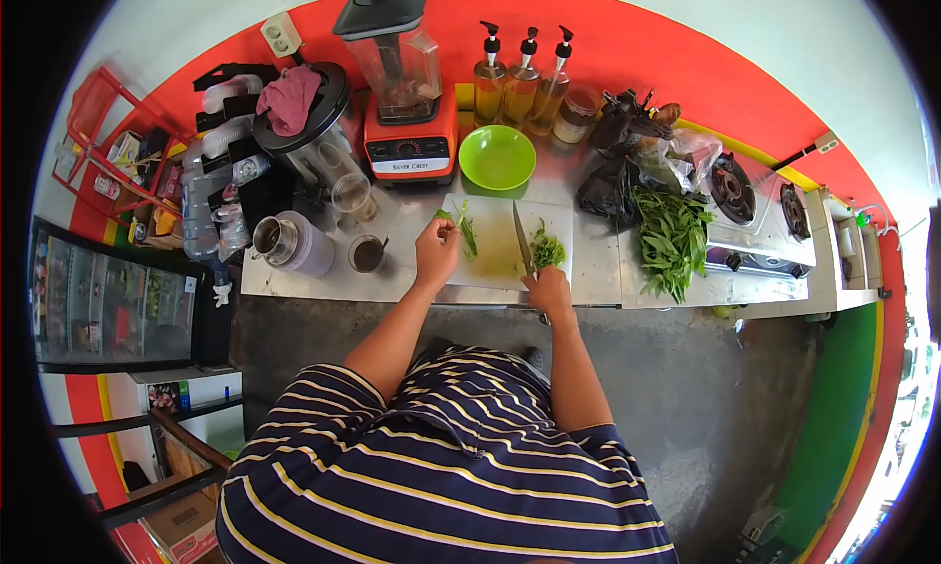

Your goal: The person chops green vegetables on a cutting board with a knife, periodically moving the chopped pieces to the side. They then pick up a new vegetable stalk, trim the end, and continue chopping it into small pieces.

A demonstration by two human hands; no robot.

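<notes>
A white cutting board point(500, 270) lies on the steel counter. My right hand point(550, 292) is closed round the handle of a knife point(522, 239), whose blade points away from me over the board. Chopped greens point(548, 248) lie just right of the blade. On the board's left part are a few longer green leaves point(469, 239). My left hand point(437, 254) is beside them at the board's left edge, its fingers pinched together at a small piece of green leaf. Behind the board sits a green bowl point(497, 158).
Left of the board stand a dark drink glass point(368, 254), a clear cup point(354, 197) and a steel-topped container point(294, 244). A red blender point(410, 138) and pump bottles point(520, 84) line the back. Leafy greens point(672, 241), a black bag point(610, 194) and a stove point(760, 221) are at right.
</notes>
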